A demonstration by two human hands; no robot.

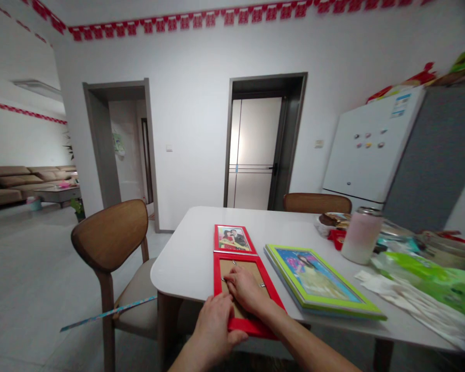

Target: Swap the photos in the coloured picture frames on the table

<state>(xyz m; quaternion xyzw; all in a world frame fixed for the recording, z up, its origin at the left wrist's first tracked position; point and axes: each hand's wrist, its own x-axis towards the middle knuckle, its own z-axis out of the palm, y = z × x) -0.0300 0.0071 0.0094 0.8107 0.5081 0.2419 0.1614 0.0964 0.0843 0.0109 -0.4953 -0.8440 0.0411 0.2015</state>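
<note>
A red photo frame (258, 328) lies back side up at the table's front edge, its brown backing board (251, 268) showing with small metal clips around it. My left hand (216, 320) is closed on the frame's near left corner, with the thumb along the front edge. Over the backing, my right hand (245, 289) has its fingers bent and pressed together at the left clip (223, 279); the fingertips are partly hidden. Just beyond lies another red frame (216, 237) with a photo of two people facing up. Whether the two red frames are joined, I cannot tell.
Right of my hands is a stack of frames topped by a lime-green photo frame (313, 276). A pink and white bottle (362, 235), white cloth (406, 294) and green plastic packaging (442, 281) crowd the table's right side. A wooden chair (112, 237) stands left.
</note>
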